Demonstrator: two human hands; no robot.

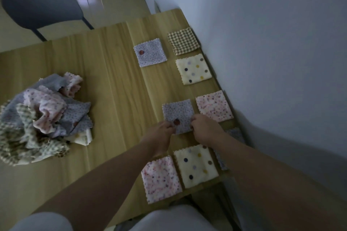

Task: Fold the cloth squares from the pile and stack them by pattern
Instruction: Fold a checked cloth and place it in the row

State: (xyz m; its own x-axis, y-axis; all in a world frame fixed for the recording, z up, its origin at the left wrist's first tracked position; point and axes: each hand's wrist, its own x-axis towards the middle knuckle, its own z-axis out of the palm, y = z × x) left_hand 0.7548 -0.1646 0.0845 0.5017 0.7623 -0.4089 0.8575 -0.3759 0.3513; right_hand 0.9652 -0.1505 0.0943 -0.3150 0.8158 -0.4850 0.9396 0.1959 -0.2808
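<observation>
A folded lilac dotted square with a dark red spot lies on the wooden table. My left hand pinches its near left corner and my right hand pinches its near right corner. A loose pile of unfolded cloths sits at the left. Folded squares lie along the right: brown check, another lilac dotted, cream with big dots, pink speckled, a second cream, a second pink. A bluish square is mostly hidden by my right arm.
A white wall runs close along the table's right edge. A grey chair stands beyond the far left side of the table. The table's near edge is by my lap.
</observation>
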